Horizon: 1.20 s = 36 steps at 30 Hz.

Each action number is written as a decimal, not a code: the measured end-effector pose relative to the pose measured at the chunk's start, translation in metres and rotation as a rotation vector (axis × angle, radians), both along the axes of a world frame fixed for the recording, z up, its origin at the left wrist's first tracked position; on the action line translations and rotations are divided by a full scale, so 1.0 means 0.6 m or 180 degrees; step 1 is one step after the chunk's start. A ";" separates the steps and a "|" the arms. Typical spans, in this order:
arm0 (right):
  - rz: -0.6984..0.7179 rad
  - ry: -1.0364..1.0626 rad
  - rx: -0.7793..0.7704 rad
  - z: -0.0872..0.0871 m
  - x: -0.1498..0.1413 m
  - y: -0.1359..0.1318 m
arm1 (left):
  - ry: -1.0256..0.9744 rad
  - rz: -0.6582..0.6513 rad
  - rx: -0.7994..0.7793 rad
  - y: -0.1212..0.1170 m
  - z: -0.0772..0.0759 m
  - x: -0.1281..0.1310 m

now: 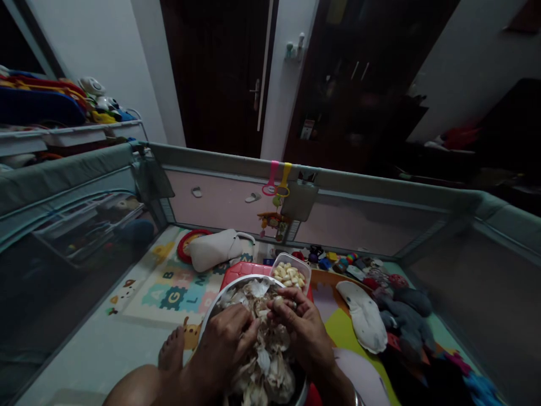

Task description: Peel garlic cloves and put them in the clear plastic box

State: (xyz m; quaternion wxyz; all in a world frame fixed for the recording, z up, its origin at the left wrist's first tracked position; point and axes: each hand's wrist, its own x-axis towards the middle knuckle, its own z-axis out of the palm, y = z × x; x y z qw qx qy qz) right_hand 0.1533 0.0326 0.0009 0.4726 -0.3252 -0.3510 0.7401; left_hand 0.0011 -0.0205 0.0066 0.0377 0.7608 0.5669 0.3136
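A large bowl (204,322) stands in front of me, filled with dry garlic skins (262,361) and what look like garlic bulbs. Over its right side, my right hand (307,332) pinches a pale garlic clove (277,305) between thumb and fingers. My left hand (226,338) is over the bowl's left side, its fingers curled closed; whatever they may hold is hidden. Just beyond the bowl, a clear plastic container (309,272) holds several peeled garlic cloves (288,275). Beneath the container and bowl shows a red surface (239,272).
Fabric playpen walls (228,160) surround the padded mat (127,293). A white cushion (213,250) lies at the back left, a pale pillow (363,318) to the right. Soft toys (408,316) crowd the right side. My bare foot (172,347) rests left of the bowl.
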 end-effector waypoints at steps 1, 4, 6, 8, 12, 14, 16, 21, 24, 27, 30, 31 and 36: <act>0.0023 -0.0063 0.0036 0.000 0.000 -0.001 | -0.0028 0.0012 0.0002 0.000 -0.001 -0.002; 0.0089 -0.0343 0.0191 0.002 0.000 -0.005 | -0.0250 0.0024 -0.0061 -0.001 -0.003 -0.006; 0.0168 -0.0533 0.0319 0.003 0.002 -0.005 | -0.0435 -0.0039 -0.0110 -0.002 -0.002 -0.007; 0.0252 -0.0701 0.0508 0.003 0.003 -0.005 | -0.0596 -0.0143 -0.0101 -0.003 -0.001 -0.008; 0.0320 -0.0947 0.1027 0.000 0.005 -0.004 | -0.0829 -0.0262 0.0076 -0.005 0.002 -0.007; 0.0379 -0.0956 0.1182 -0.003 0.004 -0.005 | -0.0888 -0.0321 0.0199 -0.005 0.002 -0.006; 0.0433 -0.0948 0.1196 -0.005 0.004 -0.008 | -0.0918 -0.0402 0.0329 -0.005 0.003 -0.005; 0.0304 -0.0976 0.0987 -0.005 0.005 -0.011 | -0.0912 -0.0475 0.0475 -0.006 0.011 -0.001; 0.0283 -0.0890 0.0947 -0.006 0.005 -0.010 | -0.0920 -0.0441 0.0463 -0.008 0.016 0.000; 0.0234 -0.0960 0.1091 -0.008 0.006 -0.011 | -0.0919 -0.0440 0.0457 -0.008 0.017 0.000; 0.0097 -0.1250 0.1373 -0.010 0.007 -0.014 | -0.0950 -0.0470 0.0445 -0.008 0.012 -0.002; 0.0064 -0.1347 0.1478 -0.010 0.007 -0.015 | -0.0950 -0.0482 0.0424 -0.008 0.011 -0.002; -0.0135 -0.1610 0.1969 -0.009 0.006 -0.020 | -0.0994 -0.0425 0.0365 -0.006 0.006 -0.004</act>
